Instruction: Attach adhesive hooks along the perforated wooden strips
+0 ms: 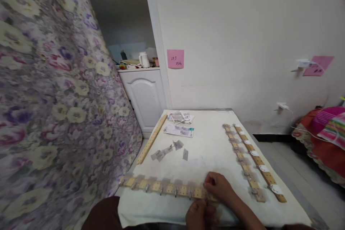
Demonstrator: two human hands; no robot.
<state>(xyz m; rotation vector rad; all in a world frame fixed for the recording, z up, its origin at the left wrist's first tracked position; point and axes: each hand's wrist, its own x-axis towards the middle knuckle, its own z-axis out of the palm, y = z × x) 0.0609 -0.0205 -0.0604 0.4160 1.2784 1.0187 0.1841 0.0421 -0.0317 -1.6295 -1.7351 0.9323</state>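
Note:
A light wooden strip point(156, 187) with rows of small holes lies along the table's front edge. Several clear squares with metal hooks point(176, 191) are spaced along it. Over its right end, my right hand point(217, 186) is closed, fingertips pinched at the strip's upper edge. Just below, at the lower edge, my left hand point(198, 212) is also closed, its fingers partly hidden. I cannot make out the small thing between the fingers of either hand. Loose clear hook pieces point(165, 152) and a single clear square point(185, 154) lie farther up the table.
Two fitted strips lie on the right, one with clear hook pieces point(240, 156) and one with white oval pieces point(254, 153). A bare holed strip point(151, 139) runs along the left edge. A printed package point(179, 130) and a packet pile point(179, 116) lie at the back of the white-covered table point(210, 140).

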